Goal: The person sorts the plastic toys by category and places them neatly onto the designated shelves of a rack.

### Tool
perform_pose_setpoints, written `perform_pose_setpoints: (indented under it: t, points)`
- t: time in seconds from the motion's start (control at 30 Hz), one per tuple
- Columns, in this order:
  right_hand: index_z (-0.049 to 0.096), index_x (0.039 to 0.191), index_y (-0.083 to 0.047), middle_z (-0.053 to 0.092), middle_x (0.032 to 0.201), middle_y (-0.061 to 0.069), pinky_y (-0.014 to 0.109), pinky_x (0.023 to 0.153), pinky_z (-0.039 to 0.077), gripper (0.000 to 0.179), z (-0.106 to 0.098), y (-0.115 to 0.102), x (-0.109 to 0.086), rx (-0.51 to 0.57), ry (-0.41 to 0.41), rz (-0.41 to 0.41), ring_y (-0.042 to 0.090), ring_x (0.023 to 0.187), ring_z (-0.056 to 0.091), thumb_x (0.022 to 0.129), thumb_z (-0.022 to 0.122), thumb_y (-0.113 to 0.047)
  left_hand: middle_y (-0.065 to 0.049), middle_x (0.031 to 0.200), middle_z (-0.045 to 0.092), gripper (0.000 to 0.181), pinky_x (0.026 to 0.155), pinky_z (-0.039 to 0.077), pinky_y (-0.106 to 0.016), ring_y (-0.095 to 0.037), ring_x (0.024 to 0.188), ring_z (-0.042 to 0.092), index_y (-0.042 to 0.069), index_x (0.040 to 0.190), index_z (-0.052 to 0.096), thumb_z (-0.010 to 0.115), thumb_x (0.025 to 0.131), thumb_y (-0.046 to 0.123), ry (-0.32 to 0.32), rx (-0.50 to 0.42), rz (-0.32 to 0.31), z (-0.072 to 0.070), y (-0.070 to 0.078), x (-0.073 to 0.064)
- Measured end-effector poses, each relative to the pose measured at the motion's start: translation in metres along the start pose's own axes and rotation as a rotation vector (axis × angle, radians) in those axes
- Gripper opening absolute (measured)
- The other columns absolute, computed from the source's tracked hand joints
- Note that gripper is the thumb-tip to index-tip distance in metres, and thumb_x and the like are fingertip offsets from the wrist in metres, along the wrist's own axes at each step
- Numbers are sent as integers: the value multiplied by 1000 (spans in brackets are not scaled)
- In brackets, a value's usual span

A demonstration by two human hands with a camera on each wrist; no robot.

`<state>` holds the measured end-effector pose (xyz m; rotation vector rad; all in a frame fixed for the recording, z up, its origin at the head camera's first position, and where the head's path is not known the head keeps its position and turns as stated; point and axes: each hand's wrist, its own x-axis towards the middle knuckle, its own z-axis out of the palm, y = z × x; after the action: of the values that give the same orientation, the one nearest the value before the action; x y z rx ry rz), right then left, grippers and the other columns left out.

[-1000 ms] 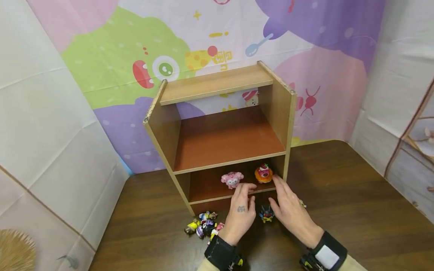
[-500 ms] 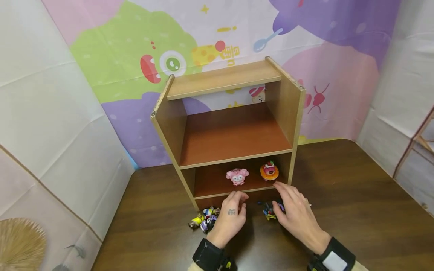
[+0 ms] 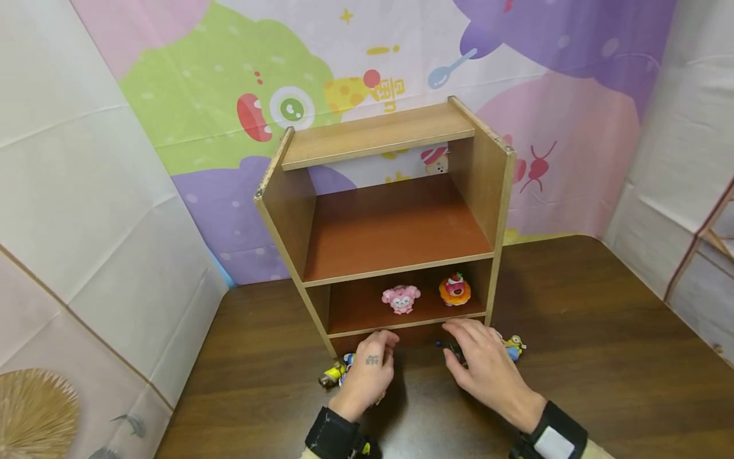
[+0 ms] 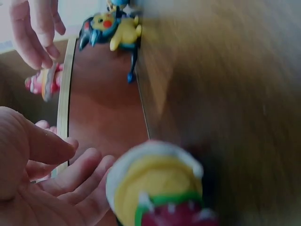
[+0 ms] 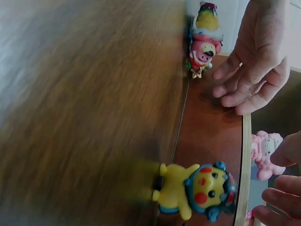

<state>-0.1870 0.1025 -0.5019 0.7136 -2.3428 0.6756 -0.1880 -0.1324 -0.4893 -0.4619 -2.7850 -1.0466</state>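
My left hand (image 3: 367, 376) is low over a cluster of small figurines (image 3: 331, 376) on the table, covering most of them. Its fingers are loosely bent and hold nothing. In the left wrist view a yellow-and-white figurine (image 4: 160, 183) is close beside its fingers. My right hand (image 3: 487, 366) hovers by a yellow figurine in a dark blue costume (image 5: 197, 188), which stands on the table and is partly hidden in the head view. The right fingers are spread, with nothing between them. On the lower shelf stand a pink fluffy figurine (image 3: 401, 299) and a figurine in an orange ring (image 3: 455, 291).
The wooden shelf unit (image 3: 398, 271) stands at the back of the brown table (image 3: 562, 306). A yellow-and-blue figurine (image 3: 514, 347) lies right of my right hand. A printed cloth (image 3: 201, 121) hangs behind, with white panels on both sides.
Both hands have drawn back from the lower shelf. My left hand has moved left over the cluster; my right has moved left over the dark blue-costumed figurine, uncovering the yellow-and-blue one.
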Motion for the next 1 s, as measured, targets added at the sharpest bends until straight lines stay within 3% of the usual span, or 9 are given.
perform_pose_setpoints:
  t: [0.2, 0.3, 0.5, 0.7, 1.0]
  points:
    - [69, 117, -5, 70, 118, 7, 48, 92, 51, 36, 4, -11, 7, 27, -12, -63, 26, 112, 64, 84, 78, -18, -14, 105, 70, 21, 80, 57, -35, -18, 92, 64, -2, 113, 68, 59, 94, -4, -65, 18, -47, -10, -7, -4]
    - [70, 115, -6, 71, 115, 6, 48, 92, 51, 36, 6, -18, 10, 47, -18, -89, 24, 110, 65, 83, 79, -18, -15, 105, 70, 21, 78, 57, -33, -19, 92, 66, -4, 113, 68, 60, 93, -5, -82, 60, -9, -12, -10, -7]
    - [70, 114, -9, 71, 113, 2, 45, 94, 50, 33, 7, -32, 13, 70, -66, -112, 20, 107, 65, 84, 80, -19, -11, 95, 71, 16, 74, 57, -30, -18, 85, 68, -2, 106, 70, 65, 90, -4, -52, 192, 91, -23, -12, -9]
    - [72, 111, -12, 72, 108, -3, 44, 94, 48, 27, 12, -41, 10, 95, -133, -149, 14, 104, 66, 86, 79, -20, -2, 89, 75, 7, 64, 54, -26, -9, 76, 68, 7, 96, 74, 72, 90, 8, -166, 317, 81, -30, -13, -9]
    - [71, 112, -13, 72, 106, -4, 46, 96, 47, 26, 21, -49, 7, 99, -272, -178, 14, 102, 65, 89, 77, -22, 1, 82, 74, 11, 58, 49, -22, -2, 66, 61, 8, 95, 77, 77, 87, 16, -192, 345, 96, -33, -14, -13]
